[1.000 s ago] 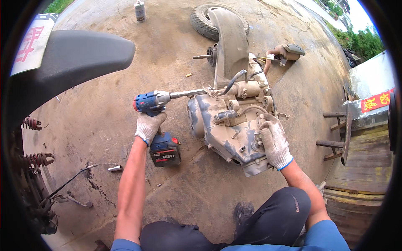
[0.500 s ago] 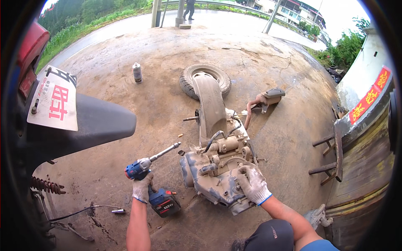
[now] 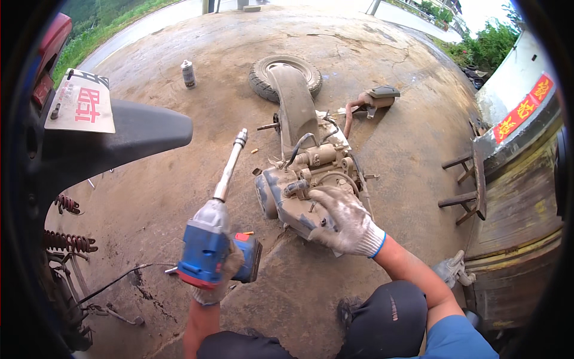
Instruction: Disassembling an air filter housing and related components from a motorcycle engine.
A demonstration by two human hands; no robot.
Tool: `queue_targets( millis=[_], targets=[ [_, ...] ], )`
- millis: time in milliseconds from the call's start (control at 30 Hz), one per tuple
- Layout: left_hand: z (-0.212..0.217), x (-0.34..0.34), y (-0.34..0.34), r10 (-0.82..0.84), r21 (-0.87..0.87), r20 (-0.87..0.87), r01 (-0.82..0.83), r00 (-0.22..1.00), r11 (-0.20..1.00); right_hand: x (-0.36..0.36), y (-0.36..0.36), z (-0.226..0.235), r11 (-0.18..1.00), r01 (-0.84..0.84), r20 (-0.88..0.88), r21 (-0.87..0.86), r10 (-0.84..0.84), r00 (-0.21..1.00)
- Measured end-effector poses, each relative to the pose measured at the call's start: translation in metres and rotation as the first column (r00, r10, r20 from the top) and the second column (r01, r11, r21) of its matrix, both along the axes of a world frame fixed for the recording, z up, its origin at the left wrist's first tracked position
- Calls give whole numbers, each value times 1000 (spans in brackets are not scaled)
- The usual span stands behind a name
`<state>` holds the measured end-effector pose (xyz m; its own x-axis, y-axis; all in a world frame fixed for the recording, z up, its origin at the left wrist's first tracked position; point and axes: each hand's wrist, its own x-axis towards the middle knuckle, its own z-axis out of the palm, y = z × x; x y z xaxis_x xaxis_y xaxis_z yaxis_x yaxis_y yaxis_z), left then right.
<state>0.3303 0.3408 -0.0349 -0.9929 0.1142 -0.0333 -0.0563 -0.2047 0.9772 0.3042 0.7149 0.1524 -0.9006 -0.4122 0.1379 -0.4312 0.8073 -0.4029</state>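
My left hand [image 3: 222,276], in a work glove, is wrapped round the handle of a blue cordless impact wrench [image 3: 202,254]. A long socket extension [image 3: 229,170] points away from me, its tip apart from the other parts. My right hand [image 3: 348,222], in a dirty white knit glove, is over the near right side of a mud-caked scooter engine [image 3: 272,191]. Its thumb and fingers are spread, with nothing seen between them; whether they touch the casing I cannot tell. A dusty fender [image 3: 297,113] extends from the engine's far end.
A wheel [image 3: 258,78] lies behind the fender, with a muffler [image 3: 382,99] at its right. A spray can [image 3: 189,75] stands far left. A raised vehicle's dark tail [image 3: 152,127] and red springs [image 3: 70,242] fill the left; a wooden bench [image 3: 479,182] stands right.
The impact wrench has come closer, its extension swinging from rightward to pointing away. My right hand has shifted left and up, its fingers spreading. The view has tilted down.
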Motion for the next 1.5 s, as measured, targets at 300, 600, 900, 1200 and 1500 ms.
queue_targets(
  millis=[300,600,900,1200,1500],
  targets=[
    [300,-23,164,-559,-583,-525,208,642,786,41,18,95,983,-50,-44,-176,43,998],
    [252,-123,252,-247,-351,-416,96,875,931,49,209,104,149,233,182,-961,-295,938],
    [22,-211,189,370,-691,58,-231,927,685,2,380,-64,182,623,624,-761,-60,779],
    [15,-187,220,518,-639,15,-391,855,663,-113,423,-149,204,737,748,-645,368,553],
    [48,-176,238,545,-534,100,-417,832,735,-188,393,-153,221,792,785,-569,431,444]
  ],
)
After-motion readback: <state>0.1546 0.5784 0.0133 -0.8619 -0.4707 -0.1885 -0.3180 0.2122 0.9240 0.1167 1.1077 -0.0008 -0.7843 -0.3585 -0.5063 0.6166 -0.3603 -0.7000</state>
